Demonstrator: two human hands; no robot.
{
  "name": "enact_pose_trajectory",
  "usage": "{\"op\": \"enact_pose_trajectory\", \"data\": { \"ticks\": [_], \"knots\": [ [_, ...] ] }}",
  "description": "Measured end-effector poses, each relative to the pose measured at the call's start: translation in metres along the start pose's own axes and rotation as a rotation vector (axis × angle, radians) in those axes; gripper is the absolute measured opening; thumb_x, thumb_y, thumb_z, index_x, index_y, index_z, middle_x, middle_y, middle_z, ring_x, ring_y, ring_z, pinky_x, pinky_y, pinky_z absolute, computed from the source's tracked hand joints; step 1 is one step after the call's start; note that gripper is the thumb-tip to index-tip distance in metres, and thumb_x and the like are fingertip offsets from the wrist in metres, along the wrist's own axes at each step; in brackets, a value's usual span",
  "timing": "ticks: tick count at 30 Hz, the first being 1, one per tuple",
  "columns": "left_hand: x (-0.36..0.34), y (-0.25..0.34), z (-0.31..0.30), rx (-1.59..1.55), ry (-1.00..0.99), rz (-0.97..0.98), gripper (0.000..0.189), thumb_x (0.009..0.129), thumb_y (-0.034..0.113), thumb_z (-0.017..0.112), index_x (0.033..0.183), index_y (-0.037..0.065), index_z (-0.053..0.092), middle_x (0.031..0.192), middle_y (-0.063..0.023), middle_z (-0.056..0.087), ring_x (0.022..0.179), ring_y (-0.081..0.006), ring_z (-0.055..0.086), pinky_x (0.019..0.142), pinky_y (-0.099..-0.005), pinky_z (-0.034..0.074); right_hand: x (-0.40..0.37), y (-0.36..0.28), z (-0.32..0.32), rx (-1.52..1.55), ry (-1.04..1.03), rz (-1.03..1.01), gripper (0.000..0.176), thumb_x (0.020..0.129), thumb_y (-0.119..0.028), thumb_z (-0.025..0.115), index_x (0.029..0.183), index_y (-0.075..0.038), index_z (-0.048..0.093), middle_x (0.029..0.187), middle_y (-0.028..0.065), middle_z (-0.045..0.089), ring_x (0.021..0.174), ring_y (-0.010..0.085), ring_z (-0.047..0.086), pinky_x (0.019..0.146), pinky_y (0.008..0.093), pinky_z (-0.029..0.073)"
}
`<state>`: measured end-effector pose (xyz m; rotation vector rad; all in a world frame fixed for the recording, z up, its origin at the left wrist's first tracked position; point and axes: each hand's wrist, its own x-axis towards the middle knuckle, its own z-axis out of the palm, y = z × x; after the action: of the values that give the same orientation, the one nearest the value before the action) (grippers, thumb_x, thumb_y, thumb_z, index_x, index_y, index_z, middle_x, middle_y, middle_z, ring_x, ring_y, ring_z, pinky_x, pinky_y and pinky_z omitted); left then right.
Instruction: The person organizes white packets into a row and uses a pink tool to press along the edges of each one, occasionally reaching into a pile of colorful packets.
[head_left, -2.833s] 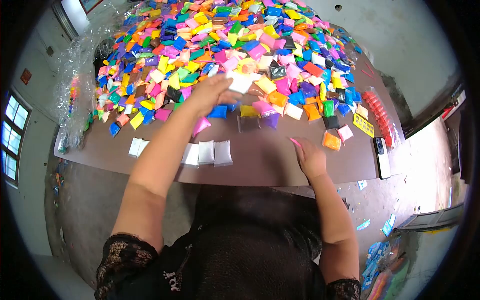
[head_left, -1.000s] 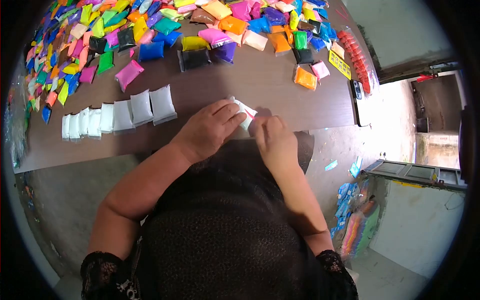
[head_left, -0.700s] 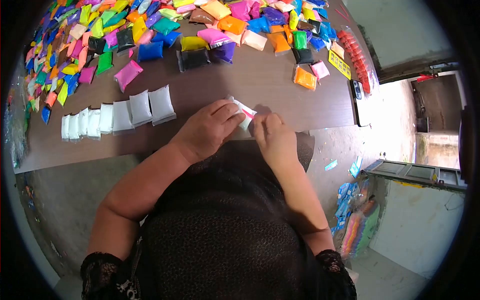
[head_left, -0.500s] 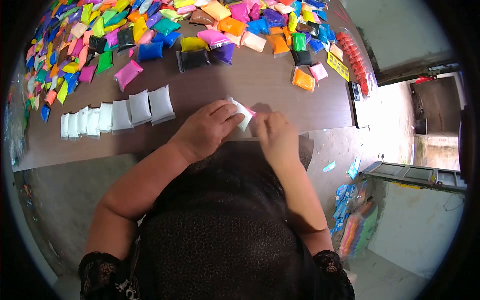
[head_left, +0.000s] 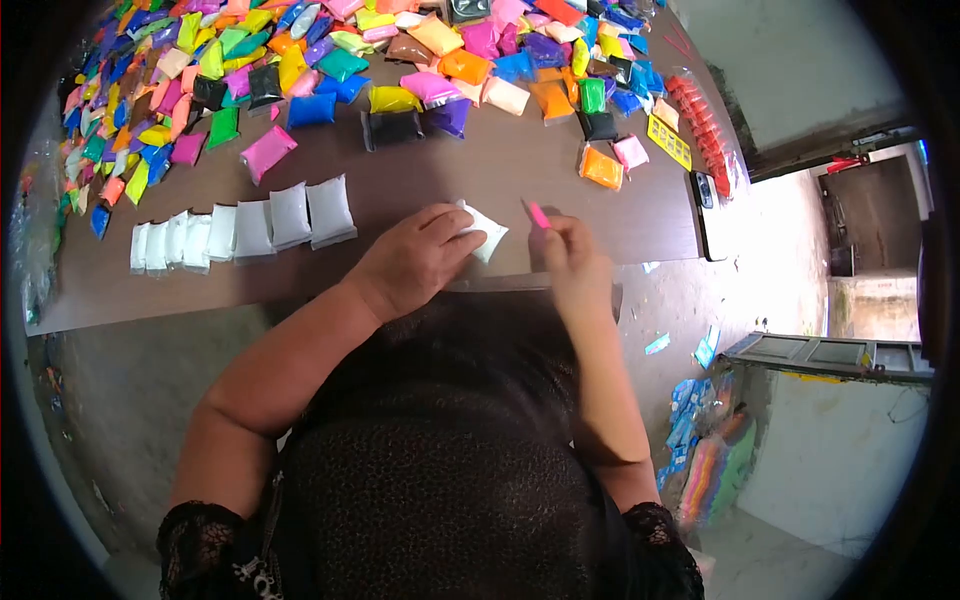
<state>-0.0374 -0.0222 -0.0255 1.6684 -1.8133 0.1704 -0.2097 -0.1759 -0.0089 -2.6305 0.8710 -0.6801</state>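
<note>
On my feed the marks on the yellow card [head_left: 670, 142] are too small to read. I have the left hand [head_left: 420, 250] reaching in from the side, palm down, fingers bent, pinching the packet [head_left: 487, 233] near the front edge of the table [head_left: 390, 180], right of the white row [head_left: 240, 228]. My right hand [head_left: 577, 262], apart from it, points up the table, thumb and fingers pinching the pink tool [head_left: 539, 215]

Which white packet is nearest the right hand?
The lone white packet held by the left hand; the other white packets lie in a row farther left, untouched.
</note>
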Motion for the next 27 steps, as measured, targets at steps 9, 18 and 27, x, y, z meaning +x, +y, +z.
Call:
{"op": "enact_pose_trajectory", "data": {
  "ticks": [9, 18, 27],
  "knots": [
    [-0.001, 0.004, -0.002, 0.012, 0.012, -0.001, 0.032, 0.077, 0.005, 0.072, 0.108, 0.004, 0.065, 0.111, -0.0091, 0.057, 0.107, -0.0282, 0.057, 0.095, -0.0370, 0.049, -0.044, -0.012, -0.136, 2.144, -0.109, -0.423, 0.024, 0.093, -0.027, 0.058, 0.075, -0.012, 0.057, 0.067, 0.0018, 0.055, 0.058, 0.0151, 0.049, 0.055, 0.0340, 0.043],
    [0.004, 0.009, -0.001, 0.036, 0.042, -0.033, 0.033, 0.077, 0.017, 0.076, 0.104, 0.006, 0.062, 0.110, -0.0110, 0.058, 0.107, -0.0294, 0.058, 0.091, -0.0390, 0.050, -0.046, -0.099, -0.181, 2.505, 0.146, -0.991, 0.018, 0.086, -0.007, 0.056, 0.070, -0.003, 0.064, 0.059, 0.0093, 0.060, 0.051, 0.0217, 0.061, 0.064, 0.0431, 0.053],
    [0.009, 0.019, 0.004, 0.133, -0.039, -0.163, 0.037, 0.077, 0.016, 0.074, 0.110, 0.009, 0.059, 0.115, -0.0088, 0.057, 0.110, -0.0299, 0.055, 0.098, -0.0416, 0.044, -0.039, -0.093, -0.159, 2.435, 0.148, -0.841, 0.020, 0.085, -0.020, 0.062, 0.068, -0.010, 0.062, 0.060, 0.0068, 0.058, 0.056, 0.0213, 0.062, 0.074, 0.0451, 0.047]
  ]
}}
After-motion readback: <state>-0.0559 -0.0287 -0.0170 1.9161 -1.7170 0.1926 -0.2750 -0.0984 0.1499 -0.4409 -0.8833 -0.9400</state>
